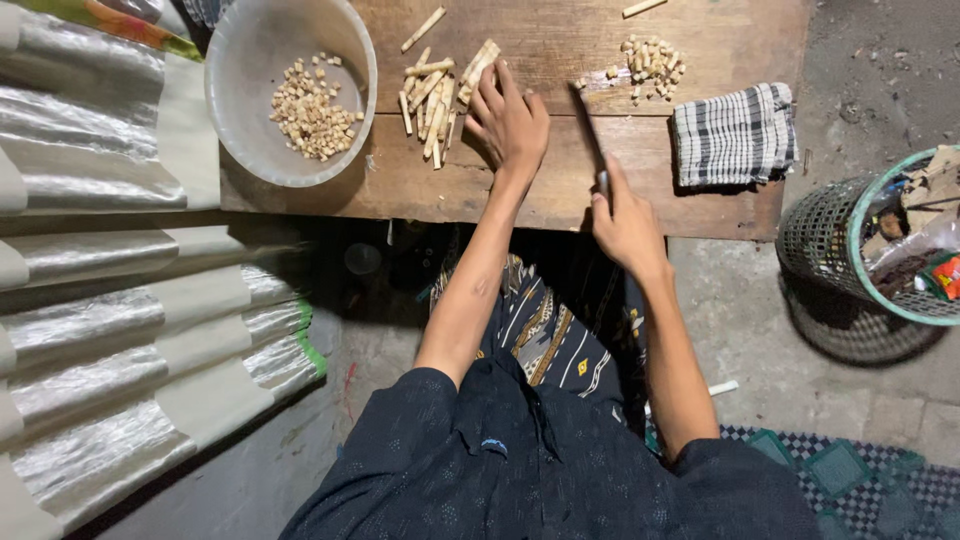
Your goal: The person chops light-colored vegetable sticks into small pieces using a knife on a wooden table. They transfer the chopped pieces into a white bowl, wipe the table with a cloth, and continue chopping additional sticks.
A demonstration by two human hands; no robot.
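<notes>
The left hand [508,118] presses pale sticks [432,95] on the wooden board [560,170] while the right hand [626,222] grips a knife [590,135]; judging so, fingertips should stay curled back from the blade.

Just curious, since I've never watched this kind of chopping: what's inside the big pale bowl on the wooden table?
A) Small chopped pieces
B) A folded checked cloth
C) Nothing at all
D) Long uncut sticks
A: the bowl holds a heap of small chopped pieces, while the long sticks lie on the table beside the left hand.
</notes>
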